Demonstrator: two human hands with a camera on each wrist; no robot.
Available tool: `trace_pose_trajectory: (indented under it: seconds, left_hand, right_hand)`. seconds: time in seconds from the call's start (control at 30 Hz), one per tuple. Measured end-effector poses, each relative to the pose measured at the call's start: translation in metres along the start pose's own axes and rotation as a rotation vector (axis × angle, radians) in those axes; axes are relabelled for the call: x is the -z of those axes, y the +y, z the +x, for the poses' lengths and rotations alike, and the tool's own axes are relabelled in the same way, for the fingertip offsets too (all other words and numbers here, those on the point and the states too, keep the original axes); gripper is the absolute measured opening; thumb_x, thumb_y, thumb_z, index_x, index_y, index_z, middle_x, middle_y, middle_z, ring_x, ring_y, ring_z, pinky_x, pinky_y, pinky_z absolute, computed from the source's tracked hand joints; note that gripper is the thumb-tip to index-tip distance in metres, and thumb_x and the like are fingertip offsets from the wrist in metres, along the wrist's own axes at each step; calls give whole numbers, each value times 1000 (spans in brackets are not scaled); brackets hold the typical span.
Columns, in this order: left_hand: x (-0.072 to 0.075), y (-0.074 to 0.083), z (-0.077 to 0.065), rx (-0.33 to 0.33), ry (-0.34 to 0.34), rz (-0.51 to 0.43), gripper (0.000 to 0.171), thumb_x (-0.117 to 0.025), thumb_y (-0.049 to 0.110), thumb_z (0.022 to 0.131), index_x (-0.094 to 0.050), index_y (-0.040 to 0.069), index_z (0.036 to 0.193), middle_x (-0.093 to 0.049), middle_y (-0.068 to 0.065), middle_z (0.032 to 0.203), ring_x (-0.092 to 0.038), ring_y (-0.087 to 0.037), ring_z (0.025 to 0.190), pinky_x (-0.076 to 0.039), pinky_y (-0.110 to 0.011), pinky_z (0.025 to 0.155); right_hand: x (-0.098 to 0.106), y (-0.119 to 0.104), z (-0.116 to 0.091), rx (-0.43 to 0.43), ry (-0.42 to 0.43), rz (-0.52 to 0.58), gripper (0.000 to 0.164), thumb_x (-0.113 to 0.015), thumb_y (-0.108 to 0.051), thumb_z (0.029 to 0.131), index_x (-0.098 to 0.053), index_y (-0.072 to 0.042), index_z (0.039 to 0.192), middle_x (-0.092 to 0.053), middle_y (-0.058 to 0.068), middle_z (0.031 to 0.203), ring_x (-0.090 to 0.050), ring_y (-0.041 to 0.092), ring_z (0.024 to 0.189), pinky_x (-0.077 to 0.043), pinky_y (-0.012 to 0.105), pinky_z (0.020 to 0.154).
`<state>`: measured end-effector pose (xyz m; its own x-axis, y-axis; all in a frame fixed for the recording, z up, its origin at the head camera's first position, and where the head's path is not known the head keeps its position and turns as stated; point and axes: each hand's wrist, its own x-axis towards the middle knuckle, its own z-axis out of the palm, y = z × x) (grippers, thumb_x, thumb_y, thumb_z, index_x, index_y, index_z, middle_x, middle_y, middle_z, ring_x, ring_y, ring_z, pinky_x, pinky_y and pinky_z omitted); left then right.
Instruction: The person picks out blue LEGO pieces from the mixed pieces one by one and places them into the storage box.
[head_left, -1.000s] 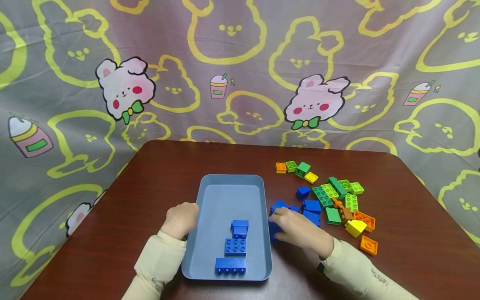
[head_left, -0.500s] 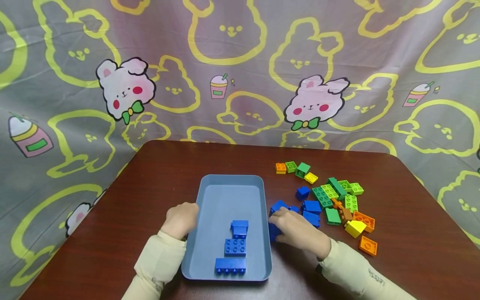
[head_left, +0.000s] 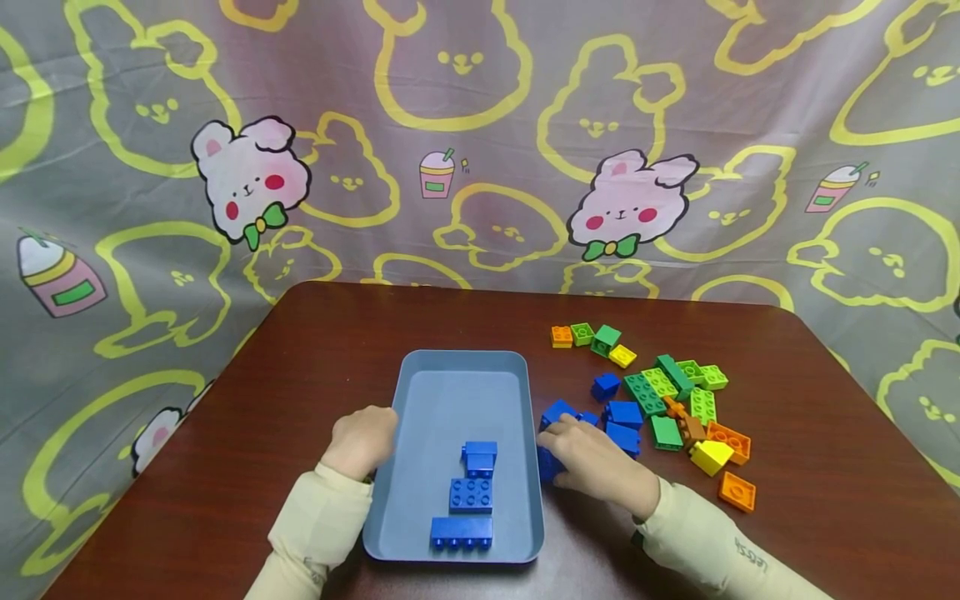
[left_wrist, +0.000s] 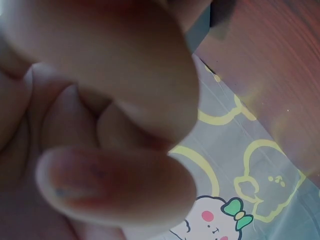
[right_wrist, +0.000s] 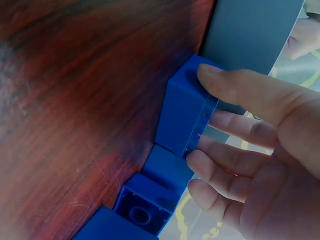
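My left hand (head_left: 363, 437) is at the left rim of a blue-grey tray (head_left: 442, 392), its fingers curled. In the left wrist view, nothing shows between the thumb (left_wrist: 120, 187) and the curled fingers. Beside the tray's right wall, my right hand (head_left: 596, 461) grips a blue toy building brick (right_wrist: 185, 110). The right wrist view has the thumb on its upper end and several fingers against its studded side. More blue bricks (right_wrist: 162, 165) lie close by in a row. Inside the tray are several blue bricks (head_left: 471, 495), the nearest a long one (head_left: 461, 531) with its studs facing me.
Right of the blue bricks spreads a loose group of green bricks (head_left: 645, 392), orange bricks (head_left: 737, 492) and a yellow brick (head_left: 711, 456). A smaller cluster with an orange brick (head_left: 561, 336) lies farther back. A patterned curtain (head_left: 480, 150) hangs behind the brown table (head_left: 300, 358).
Over the last second my right forearm has shifted very slightly left, while its fingers stay at the same blue brick. The left hand, tray and other bricks look unmoved.
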<state>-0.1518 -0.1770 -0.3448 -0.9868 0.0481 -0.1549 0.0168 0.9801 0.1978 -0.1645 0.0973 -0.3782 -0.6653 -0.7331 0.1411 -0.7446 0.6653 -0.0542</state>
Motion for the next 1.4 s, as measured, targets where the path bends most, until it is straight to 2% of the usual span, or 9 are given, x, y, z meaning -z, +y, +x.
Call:
trace_pose_trajectory:
  seconds: [0.1, 0.23, 0.4, 0.63, 0.87, 1.17, 1.4]
  left_hand:
    - [0, 0, 0, 0, 4, -5, 39, -48, 9, 86, -35, 13, 50, -37, -3, 51, -45, -18, 51, -35, -33, 46]
    - [-1, 0, 0, -2, 8, -3, 38, -49, 9, 86, -36, 12, 50, -41, -5, 52, -47, -18, 52, -37, -34, 46]
    - [0, 0, 0, -2, 6, -3, 38, -49, 10, 86, -37, 12, 50, -41, -4, 52, -47, -18, 52, -37, -34, 47]
    - [1, 0, 0, -5, -7, -3, 38, -49, 9, 87, -37, 13, 51, -41, -4, 52, -47, -18, 52, -37, -33, 47]
    - [1, 0, 0, -9, -7, 6, 38, -50, 9, 87, -38, 12, 51, -42, -5, 53, -48, -18, 53, -39, -34, 48]
    - [-1, 0, 1, -6, -5, -13, 41, -49, 11, 87, -32, 14, 49, -32, -1, 50, -42, -16, 49, -32, -31, 46]
    - [-1, -1, 1, 1, -2, -11, 37, -49, 12, 86, -40, 12, 50, -47, -6, 53, -51, -19, 54, -41, -36, 48]
  right_hand:
    - [1, 0, 0, -7, 0, -8, 40, -83, -18, 63, -71, -2, 98, -72, 11, 88, -50, 18, 74, -48, 31, 62]
    - [4, 0, -1, -10, 15, -21, 40, -83, -19, 62, -71, -2, 97, -70, 10, 87, -54, 20, 77, -53, 36, 67]
    - [7, 2, -1, -2, 33, -34, 38, -81, -17, 63, -71, -3, 97, -71, 10, 87, -55, 21, 78, -53, 36, 65]
    - [11, 4, -3, -19, 42, -11, 35, -80, -14, 64, -70, -4, 96, -69, 13, 91, -56, 23, 79, -55, 39, 69]
    - [18, 5, -3, -56, 51, 7, 40, -79, -12, 65, -68, 0, 102, -65, 16, 95, -59, 27, 81, -57, 43, 72]
    - [17, 4, 0, -67, 100, 30, 42, -80, -11, 65, -67, -5, 105, -65, 14, 99, -60, 23, 83, -59, 40, 73]
    - [17, 4, 1, -60, 130, 18, 46, -80, -13, 65, -66, -3, 107, -66, 13, 101, -60, 24, 87, -59, 41, 73]
